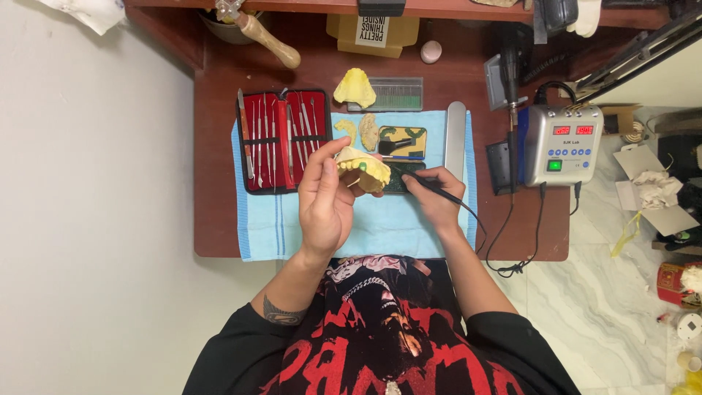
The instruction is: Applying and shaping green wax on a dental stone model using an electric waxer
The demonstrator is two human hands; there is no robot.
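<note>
My left hand (325, 197) holds a yellow dental cast (363, 168) above the light blue cloth (380, 227), fingers wrapped around its left side. My right hand (437, 194) grips a thin black corded pen tool (431, 186), its tip pointing left toward a dark wax tin (398, 178) beside the cast. The cord runs off to the right toward a grey control box (563, 144).
A red case of metal instruments (281, 139) lies open at the left of the cloth. Another yellow cast (355, 88), a bur box (395, 93), a small tin (402, 140), a metal strip (455, 139) and a wooden-handled tool (270, 40) sit on the brown desk (216, 146).
</note>
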